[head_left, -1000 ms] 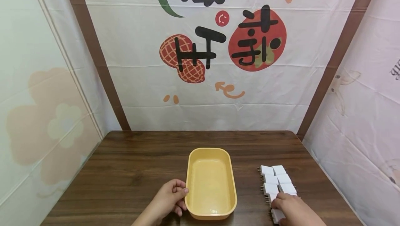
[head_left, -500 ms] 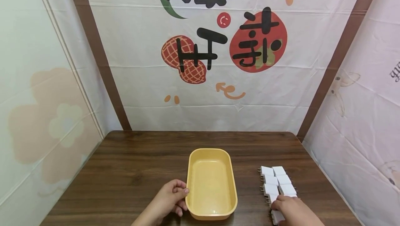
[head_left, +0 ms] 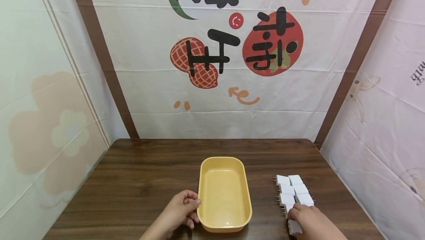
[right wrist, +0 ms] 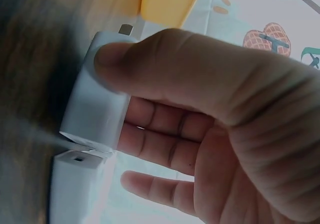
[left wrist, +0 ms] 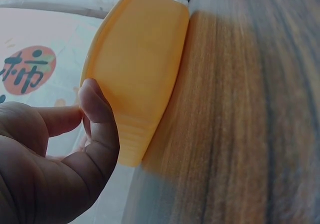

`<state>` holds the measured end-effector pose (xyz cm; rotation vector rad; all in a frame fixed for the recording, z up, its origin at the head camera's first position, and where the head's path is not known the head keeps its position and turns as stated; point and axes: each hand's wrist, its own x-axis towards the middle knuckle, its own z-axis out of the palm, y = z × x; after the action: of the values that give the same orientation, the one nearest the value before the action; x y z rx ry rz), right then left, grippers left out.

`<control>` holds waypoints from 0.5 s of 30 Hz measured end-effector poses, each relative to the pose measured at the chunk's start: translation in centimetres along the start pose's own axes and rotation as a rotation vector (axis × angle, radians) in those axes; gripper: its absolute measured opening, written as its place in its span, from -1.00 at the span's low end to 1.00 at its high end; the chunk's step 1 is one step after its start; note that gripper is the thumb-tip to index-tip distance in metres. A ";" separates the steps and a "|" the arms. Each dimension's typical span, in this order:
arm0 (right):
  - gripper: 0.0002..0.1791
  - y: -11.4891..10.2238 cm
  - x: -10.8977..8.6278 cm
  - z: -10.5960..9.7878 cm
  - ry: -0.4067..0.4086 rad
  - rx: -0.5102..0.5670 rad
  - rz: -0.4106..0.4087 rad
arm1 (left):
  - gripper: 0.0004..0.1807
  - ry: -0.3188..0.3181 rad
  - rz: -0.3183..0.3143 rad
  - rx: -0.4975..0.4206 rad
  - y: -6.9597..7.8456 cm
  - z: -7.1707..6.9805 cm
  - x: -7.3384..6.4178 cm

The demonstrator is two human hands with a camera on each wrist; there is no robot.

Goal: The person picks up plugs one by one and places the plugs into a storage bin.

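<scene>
My left hand (head_left: 180, 209) pinches the left rim of a yellow rectangular tub (head_left: 225, 195). In the left wrist view the thumb and a finger meet at its edge, and the tub (left wrist: 145, 48) sits on the tabletop. Over at the right, my right hand (head_left: 313, 222) is on the near part of two rows of white plug chargers (head_left: 286, 189) with metal prongs. The right wrist view shows the thumb on one charger (right wrist: 97, 103) and fingers behind it. A second charger (right wrist: 75, 186) with a small port lies close by. My right hand hides some chargers in the head view.
A dark wood-grain table (head_left: 149, 166) carries everything. Behind it hangs a white printed cloth (head_left: 146, 85), with more cloth (head_left: 375, 136) along both sides. Wood surface separates the tub from the chargers.
</scene>
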<state>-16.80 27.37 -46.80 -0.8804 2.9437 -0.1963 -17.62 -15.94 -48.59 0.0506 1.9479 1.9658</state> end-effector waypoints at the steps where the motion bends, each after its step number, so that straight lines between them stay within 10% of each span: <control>1: -0.63 -0.1 0.0 -0.2 -0.002 0.006 0.004 | -0.62 -0.002 0.000 -0.001 0.0 0.0 0.0; 15: -0.59 -1.6 0.0 -1.6 0.163 -0.043 -0.058 | -0.64 -0.019 0.014 -0.013 0.1 0.0 -0.1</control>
<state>-16.09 26.25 -44.99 -1.0024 3.0847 -0.2184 -17.59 -15.95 -48.46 0.0795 1.9277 1.9801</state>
